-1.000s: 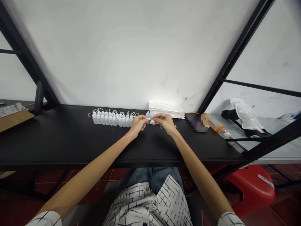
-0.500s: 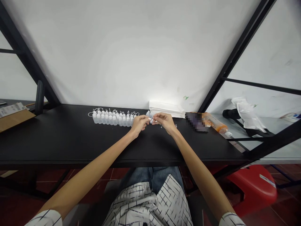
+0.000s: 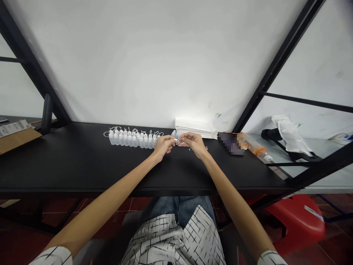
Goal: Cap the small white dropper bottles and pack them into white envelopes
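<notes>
My left hand [image 3: 163, 146] is closed in a pinch over the black table, just right of a row of small squeeze bottles [image 3: 129, 140]. These bottles are translucent, stand upright and carry white caps on looped straps. Facing it, my right hand [image 3: 193, 142] pinches too, its fingertips almost meeting those of the left. Between the fingertips shows a small white plastic piece [image 3: 176, 140], mostly covered by the fingers. More of a small translucent bottle [image 3: 173, 133] appears just behind the hands. White strap loops [image 3: 206, 148] peek out beside my right hand.
A stack of white sheets or bags [image 3: 195, 129] lies against the wall. Farther right are a blurred dark packet [image 3: 231, 143] and an orange-labelled bottle [image 3: 257, 149] on its side. A cardboard box [image 3: 20, 138] sits at far left; a red stool [image 3: 300, 217] stands below right.
My right fingers have shifted slightly left and closer to the left fingertips. The white piece is now more hidden; the bottle row stays in place.
</notes>
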`<state>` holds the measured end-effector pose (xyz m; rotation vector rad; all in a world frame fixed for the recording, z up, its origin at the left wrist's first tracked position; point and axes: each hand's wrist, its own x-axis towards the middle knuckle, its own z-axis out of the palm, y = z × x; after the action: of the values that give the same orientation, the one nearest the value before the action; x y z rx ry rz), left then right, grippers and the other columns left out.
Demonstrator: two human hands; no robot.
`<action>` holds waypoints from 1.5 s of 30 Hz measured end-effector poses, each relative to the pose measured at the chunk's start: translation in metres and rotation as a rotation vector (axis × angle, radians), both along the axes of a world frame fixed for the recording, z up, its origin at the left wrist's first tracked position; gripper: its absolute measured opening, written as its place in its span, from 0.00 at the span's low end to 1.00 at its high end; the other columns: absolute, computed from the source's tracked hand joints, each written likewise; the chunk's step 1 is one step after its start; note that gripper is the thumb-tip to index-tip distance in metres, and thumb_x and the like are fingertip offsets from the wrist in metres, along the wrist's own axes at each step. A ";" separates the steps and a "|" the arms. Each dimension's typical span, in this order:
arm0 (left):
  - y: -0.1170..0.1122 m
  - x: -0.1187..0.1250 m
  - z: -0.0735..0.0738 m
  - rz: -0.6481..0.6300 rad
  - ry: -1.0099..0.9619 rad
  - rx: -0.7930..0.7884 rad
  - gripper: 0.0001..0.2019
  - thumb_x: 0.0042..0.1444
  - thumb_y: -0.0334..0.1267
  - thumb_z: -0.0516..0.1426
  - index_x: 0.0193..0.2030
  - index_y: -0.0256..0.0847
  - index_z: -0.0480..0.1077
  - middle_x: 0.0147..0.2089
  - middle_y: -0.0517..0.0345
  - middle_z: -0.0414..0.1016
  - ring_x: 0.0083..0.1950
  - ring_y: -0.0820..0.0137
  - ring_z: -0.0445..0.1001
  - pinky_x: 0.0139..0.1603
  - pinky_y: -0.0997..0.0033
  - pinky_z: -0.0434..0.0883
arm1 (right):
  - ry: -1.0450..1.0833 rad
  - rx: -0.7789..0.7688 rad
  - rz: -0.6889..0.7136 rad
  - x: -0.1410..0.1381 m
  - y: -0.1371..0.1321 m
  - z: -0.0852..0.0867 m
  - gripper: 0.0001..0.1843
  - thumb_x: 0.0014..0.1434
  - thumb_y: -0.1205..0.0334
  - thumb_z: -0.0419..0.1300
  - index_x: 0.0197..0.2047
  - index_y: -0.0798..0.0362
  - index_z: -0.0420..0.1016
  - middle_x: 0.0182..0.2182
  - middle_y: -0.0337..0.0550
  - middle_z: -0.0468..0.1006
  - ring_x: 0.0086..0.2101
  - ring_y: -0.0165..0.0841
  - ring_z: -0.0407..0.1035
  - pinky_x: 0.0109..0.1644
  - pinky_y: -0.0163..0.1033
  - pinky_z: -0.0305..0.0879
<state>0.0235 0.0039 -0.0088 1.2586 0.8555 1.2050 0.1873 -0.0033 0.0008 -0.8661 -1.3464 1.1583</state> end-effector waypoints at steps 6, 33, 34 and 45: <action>-0.001 -0.001 0.000 -0.013 -0.013 -0.002 0.05 0.43 0.36 0.60 0.28 0.36 0.71 0.22 0.61 0.66 0.17 0.81 0.56 0.15 0.80 0.50 | 0.002 -0.002 0.006 -0.001 0.000 -0.001 0.21 0.40 0.50 0.74 0.31 0.55 0.76 0.27 0.41 0.79 0.32 0.35 0.78 0.42 0.44 0.77; -0.001 0.001 -0.002 -0.014 -0.028 0.018 0.03 0.44 0.32 0.60 0.27 0.35 0.71 0.22 0.61 0.66 0.17 0.82 0.55 0.15 0.80 0.53 | 0.004 0.002 0.010 -0.001 0.000 -0.005 0.19 0.42 0.52 0.74 0.32 0.57 0.77 0.28 0.43 0.80 0.32 0.36 0.77 0.39 0.42 0.78; -0.001 0.001 -0.003 -0.016 -0.032 0.024 0.03 0.44 0.32 0.60 0.27 0.35 0.71 0.22 0.62 0.66 0.17 0.82 0.56 0.15 0.80 0.53 | 0.003 0.005 0.009 -0.002 0.001 -0.006 0.19 0.42 0.52 0.74 0.32 0.57 0.77 0.28 0.43 0.80 0.31 0.36 0.77 0.37 0.42 0.78; -0.001 0.003 -0.004 -0.028 -0.074 0.054 0.03 0.44 0.32 0.59 0.26 0.35 0.70 0.19 0.63 0.65 0.17 0.81 0.55 0.15 0.79 0.56 | -0.015 0.027 0.009 -0.004 0.003 -0.009 0.20 0.40 0.50 0.74 0.29 0.57 0.78 0.26 0.43 0.79 0.29 0.34 0.75 0.32 0.38 0.76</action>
<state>0.0268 0.0034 -0.0133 1.2576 0.7538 1.2512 0.1830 -0.0002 -0.0077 -0.8515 -1.3764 1.1407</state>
